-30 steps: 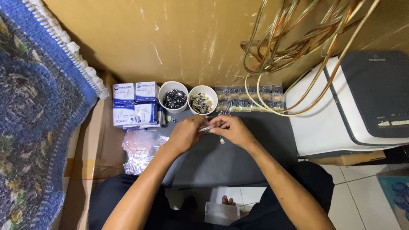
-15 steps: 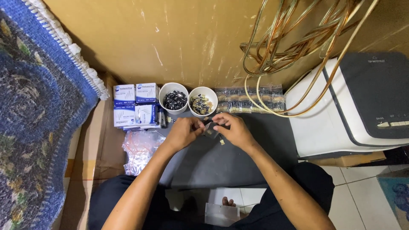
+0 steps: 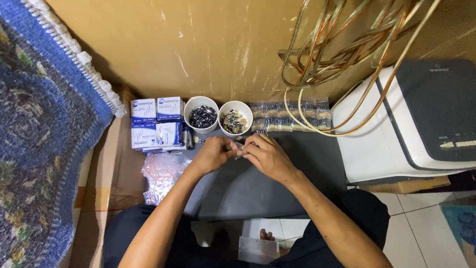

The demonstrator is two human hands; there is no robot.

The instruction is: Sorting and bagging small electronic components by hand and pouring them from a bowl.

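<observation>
Dark grey matting [image 3: 258, 183] covers the low work surface at which we sit, set against a scuffed mustard-yellow wall [image 3: 198, 44]. At the far edge of the mat we see two white cups side by side: the left cup [image 3: 201, 113] holds dark, shiny small parts, and the right cup [image 3: 236, 117] holds mixed dark and pale parts. Just left of the cups stands a block of small blue-and-white boxes [image 3: 156, 123], and nearer to us lies a heap of clear plastic bags [image 3: 161, 177] with red seal strips. Right of the cups, a row of clear packets [image 3: 291, 116] rests along the wall. Loops of translucent amber cable [image 3: 347, 54] hang above the packets and fall over a white and dark grey appliance [image 3: 421, 119]. A blue patterned rug [image 3: 39, 129] with a white fringe fills the left side.

Our left hand [image 3: 213, 155] and right hand [image 3: 267, 158] meet over the mat just in front of the right cup. The fingers of both hands are drawn together and pinched on a small pale part [image 3: 239, 147], held between the two sets of fingertips just above the mat. The part is too small for us to tell its shape. Both forearms reach forward from the lower edge of the view.
</observation>
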